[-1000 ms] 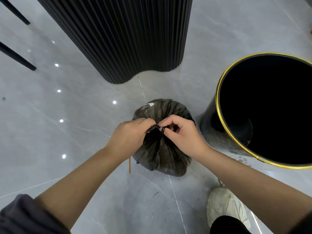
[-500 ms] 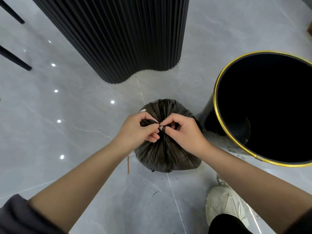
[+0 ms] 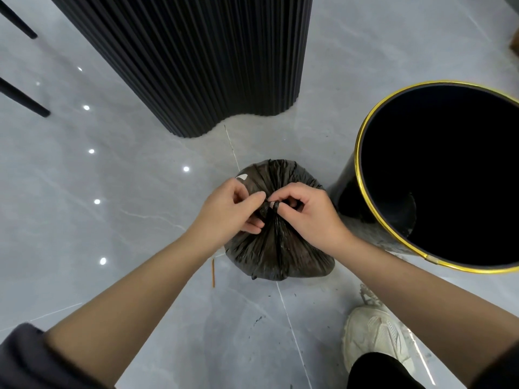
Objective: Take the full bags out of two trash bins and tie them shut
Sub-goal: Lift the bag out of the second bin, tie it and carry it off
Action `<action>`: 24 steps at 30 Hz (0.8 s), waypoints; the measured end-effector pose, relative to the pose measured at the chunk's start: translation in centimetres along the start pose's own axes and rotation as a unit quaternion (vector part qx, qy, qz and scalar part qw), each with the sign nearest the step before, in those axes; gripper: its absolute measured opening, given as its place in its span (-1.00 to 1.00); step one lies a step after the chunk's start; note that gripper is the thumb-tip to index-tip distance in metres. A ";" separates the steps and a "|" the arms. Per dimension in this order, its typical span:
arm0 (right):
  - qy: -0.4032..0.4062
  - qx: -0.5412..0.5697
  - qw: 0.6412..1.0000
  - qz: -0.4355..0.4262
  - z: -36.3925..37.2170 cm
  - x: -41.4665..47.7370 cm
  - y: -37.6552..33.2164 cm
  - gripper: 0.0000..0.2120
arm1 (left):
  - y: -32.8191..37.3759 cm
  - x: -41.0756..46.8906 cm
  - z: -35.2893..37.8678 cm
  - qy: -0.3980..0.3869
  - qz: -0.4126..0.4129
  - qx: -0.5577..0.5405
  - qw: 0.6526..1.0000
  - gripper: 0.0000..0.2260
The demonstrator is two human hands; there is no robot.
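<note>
Black trash bag [image 3: 276, 248] sitting on floor left of trash bin [image 3: 365, 175], your left hand [image 3: 227, 211] and right hand [image 3: 311, 214] pinching its gathered top, bag bulging beneath both hands.

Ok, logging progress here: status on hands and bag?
Left hand and right hand both pinching black trash bag at its gathered top. Bag out, on floor beside bin. Nothing blocking.

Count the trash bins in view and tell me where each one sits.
1. The gold-rimmed black trash bin stands just right of the black bag. Any second bin is outside the frame.
</note>
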State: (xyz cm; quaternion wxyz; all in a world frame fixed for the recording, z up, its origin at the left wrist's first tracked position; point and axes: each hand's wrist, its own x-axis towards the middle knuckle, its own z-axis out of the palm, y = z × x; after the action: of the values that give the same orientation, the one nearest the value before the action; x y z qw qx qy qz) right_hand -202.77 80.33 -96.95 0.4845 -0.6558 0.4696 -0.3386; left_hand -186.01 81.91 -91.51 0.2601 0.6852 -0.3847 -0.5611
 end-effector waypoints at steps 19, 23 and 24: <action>-0.027 -0.016 0.999 -0.015 -0.1 0.7 0.0 -0.80 | -0.2 -0.3 1.0 -0.004 0.005 -0.013 1.000 -0.84; -0.005 -0.043 0.998 -0.039 0.0 0.4 0.2 -0.80 | 0.2 0.0 0.8 -0.038 -0.092 -0.133 0.986 -0.90; -0.005 -0.044 0.998 -0.038 0.0 0.4 0.2 -0.80 | 0.0 0.1 0.8 -0.026 -0.087 -0.140 0.986 -0.91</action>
State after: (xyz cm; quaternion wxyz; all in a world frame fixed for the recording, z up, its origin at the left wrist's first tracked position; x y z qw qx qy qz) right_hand -202.65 79.95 -97.15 0.4444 -0.6952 0.4567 -0.3327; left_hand -186.79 81.91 -91.74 0.2936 0.6578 -0.2483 -0.6477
